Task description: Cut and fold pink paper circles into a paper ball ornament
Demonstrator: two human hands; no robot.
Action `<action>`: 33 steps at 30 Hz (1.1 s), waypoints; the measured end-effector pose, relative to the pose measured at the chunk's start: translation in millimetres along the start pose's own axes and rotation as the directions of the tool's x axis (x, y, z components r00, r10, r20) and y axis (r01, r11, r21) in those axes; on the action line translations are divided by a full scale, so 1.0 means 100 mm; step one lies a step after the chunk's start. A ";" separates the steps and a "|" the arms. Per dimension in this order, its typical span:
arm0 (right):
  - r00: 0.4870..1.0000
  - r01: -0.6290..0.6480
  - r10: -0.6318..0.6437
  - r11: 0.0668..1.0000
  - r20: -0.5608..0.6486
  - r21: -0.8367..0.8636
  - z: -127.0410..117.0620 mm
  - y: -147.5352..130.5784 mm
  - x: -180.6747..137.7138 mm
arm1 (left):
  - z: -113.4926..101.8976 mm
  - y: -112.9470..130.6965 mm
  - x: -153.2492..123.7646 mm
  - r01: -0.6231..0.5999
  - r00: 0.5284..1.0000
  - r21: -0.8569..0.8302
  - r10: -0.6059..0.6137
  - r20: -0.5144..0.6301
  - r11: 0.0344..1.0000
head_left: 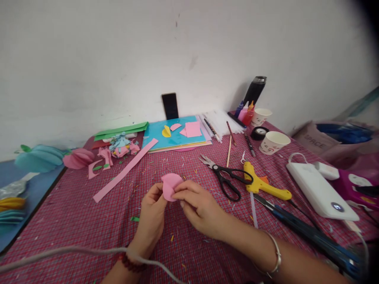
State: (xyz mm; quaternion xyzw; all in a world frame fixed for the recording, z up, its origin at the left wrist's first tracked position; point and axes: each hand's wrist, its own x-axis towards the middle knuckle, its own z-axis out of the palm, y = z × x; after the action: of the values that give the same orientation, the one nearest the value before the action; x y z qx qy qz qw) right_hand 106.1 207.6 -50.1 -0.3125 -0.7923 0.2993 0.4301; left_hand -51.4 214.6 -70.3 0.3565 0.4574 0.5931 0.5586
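A small folded pink paper circle [171,184] is held over the red checked tablecloth [89,221] in front of me. My left hand [151,219] pinches its lower left edge with thumb and fingers closed. My right hand [199,207] grips its right side, fingers curled over the fold. A silver bangle sits on my right wrist and a red bead bracelet on my left.
Black scissors [226,177] and a yellow glue gun [262,183] lie to the right. A long pink paper strip [124,171], coloured paper sheets [174,136], paper cups [274,142], a white power bank [319,191], a phone [170,105] against the wall and a grey cable [74,252] surround the hands.
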 end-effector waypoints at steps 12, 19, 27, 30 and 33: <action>0.995 -0.089 0.092 0.993 -0.043 0.073 -0.01 0.03 0.01 | -0.01 0.07 -0.04 -0.263 0.964 0.402 0.228 0.134 0.877; 0.998 -0.029 0.034 0.995 -0.052 0.096 -0.02 0.05 0.02 | -0.04 0.07 -0.04 -0.402 0.915 0.488 0.358 0.186 0.775; 0.998 -0.026 0.031 0.996 -0.059 0.090 -0.02 0.06 0.02 | -0.02 0.06 -0.04 -0.321 0.947 0.484 0.276 0.164 0.814; 0.998 -0.023 0.029 0.995 -0.062 0.092 -0.01 0.06 0.02 | 0.00 0.07 -0.05 -0.314 0.949 0.473 0.272 0.157 0.823; 0.998 -0.022 0.028 0.995 -0.062 0.097 -0.01 0.06 0.02 | 0.01 0.09 -0.05 -0.308 0.951 0.473 0.269 0.151 0.825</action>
State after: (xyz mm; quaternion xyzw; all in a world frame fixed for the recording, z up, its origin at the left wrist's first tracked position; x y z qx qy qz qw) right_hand 107.8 212.7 -53.0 -0.3107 -0.7590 0.3324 0.4657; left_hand -53.3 209.8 -61.0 0.5743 0.5116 0.5206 0.3707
